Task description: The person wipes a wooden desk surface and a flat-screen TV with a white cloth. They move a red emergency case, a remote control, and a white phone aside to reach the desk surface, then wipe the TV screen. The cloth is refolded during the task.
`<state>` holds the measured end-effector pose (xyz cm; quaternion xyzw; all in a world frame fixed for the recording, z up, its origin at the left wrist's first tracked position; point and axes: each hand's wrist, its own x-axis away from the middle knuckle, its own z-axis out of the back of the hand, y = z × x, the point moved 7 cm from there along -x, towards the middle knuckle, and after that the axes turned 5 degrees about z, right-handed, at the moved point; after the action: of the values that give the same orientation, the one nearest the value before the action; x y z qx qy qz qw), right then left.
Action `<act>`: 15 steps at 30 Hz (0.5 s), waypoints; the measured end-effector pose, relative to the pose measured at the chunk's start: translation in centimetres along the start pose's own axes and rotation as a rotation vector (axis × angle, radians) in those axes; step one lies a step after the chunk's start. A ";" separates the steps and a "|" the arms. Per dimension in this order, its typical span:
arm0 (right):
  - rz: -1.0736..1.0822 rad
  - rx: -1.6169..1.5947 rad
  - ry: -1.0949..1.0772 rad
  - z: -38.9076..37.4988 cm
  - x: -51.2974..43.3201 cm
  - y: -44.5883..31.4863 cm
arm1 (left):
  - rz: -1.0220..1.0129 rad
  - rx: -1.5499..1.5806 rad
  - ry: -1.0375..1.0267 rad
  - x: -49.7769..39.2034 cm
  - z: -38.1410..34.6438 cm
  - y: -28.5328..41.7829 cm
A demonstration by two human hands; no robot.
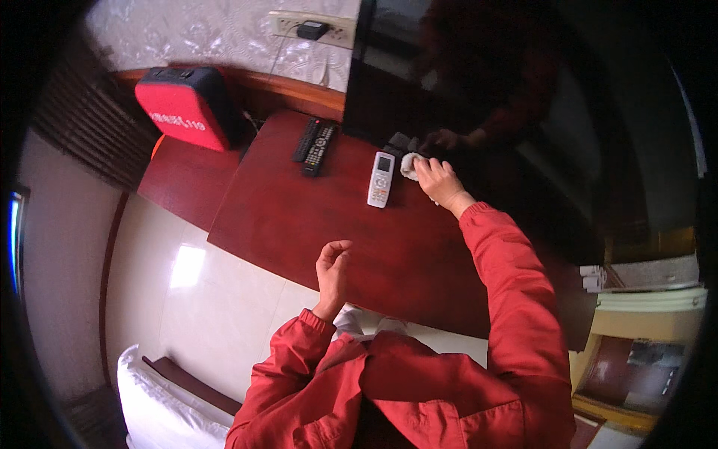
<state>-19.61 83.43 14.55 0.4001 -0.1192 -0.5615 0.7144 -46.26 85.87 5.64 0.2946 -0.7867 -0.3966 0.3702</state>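
My right hand (439,181) grips a whitish cloth (411,166) at the lower edge of a large dark television screen (493,112). Just left of the cloth, a white air-conditioner remote control (381,179) with a small display lies face up on the reddish-brown wooden cabinet top (280,219). My left hand (332,275) hovers over the cabinet's front edge. Its fingers are loosely curled in, and nothing shows in them. Two black remote controls, one (320,150) partly over the other (305,140), lie farther back to the left.
A red and dark case (179,109) bearing writing stands on a lower wooden surface (190,174) at left. A black plug adapter (312,30) sits in a wall socket strip (342,31). White bedding (168,404) is behind at lower left, beside the tiled floor (224,303).
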 end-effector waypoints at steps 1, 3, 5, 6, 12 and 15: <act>-0.012 0.013 -0.022 0.3 1.9 0.3 | 0.039 -0.009 -0.011 0.1 -0.4 -0.4; -0.045 0.019 -0.190 0.1 6.4 0.7 | 0.018 -0.006 -0.057 0.4 -1.4 -0.5; -0.088 -0.008 -0.373 0.1 11.7 1.3 | -0.004 -0.019 -0.089 0.6 -2.4 -0.6; -0.181 -0.040 -0.389 0.6 14.4 2.1 | -0.026 -0.027 -0.102 0.7 -2.8 -0.6; -1.669 -0.924 -0.301 4.0 35.5 6.0 | -0.031 -0.078 -0.158 0.6 -5.0 -1.6; -2.313 -1.547 0.417 5.4 41.2 2.0 | 0.009 -0.040 -0.168 0.2 -7.0 -2.1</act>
<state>-7.55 44.18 7.99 -0.1433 0.7141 -0.6772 -0.1045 -40.32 81.82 6.85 0.2491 -0.8083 -0.4338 0.3105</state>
